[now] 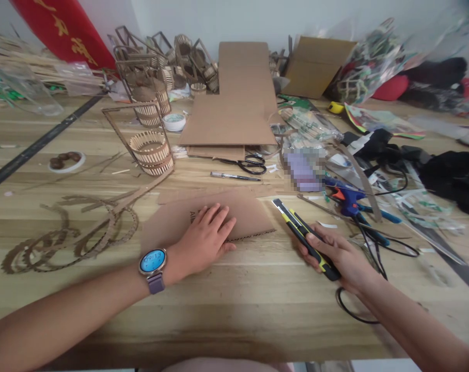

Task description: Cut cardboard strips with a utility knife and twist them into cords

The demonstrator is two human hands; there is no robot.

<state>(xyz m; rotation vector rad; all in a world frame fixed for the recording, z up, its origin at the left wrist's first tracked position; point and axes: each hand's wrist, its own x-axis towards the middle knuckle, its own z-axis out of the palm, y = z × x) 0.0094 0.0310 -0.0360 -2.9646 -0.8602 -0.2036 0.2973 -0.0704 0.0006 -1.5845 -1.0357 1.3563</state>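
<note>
Pressing down on the small cardboard piece [252, 214] with the left hand [205, 243], palm down, fingers loosely spread, gripping nothing. Over on the right, holding the yellow-and-black knife [299, 230] firmly in the right hand [337, 252], thumb along the handle, blade aimed away and leftward. Cardboard flat on the table [219, 320], right in front of the body; blade tip just beside its right end, hard to tell whether raised or touching wood. For a clean cut, best to bear down through the palm, tuck the thumb back from the ragged near edge, and draw the blade well clear of the fingertips. Better several light passes than one hard shove.

On to the room available! Plenty of bare wood between cardboard and near table edge, open between the forearms. Tighter on the right: mind the glue gun [349, 201] and the black cable [350, 312] looping near the wrist. Beyond the cardboard, watch for the pen [234, 176] and scissors [246, 164]. Out left, curled strips [114, 227], well apart from the knife.
</note>
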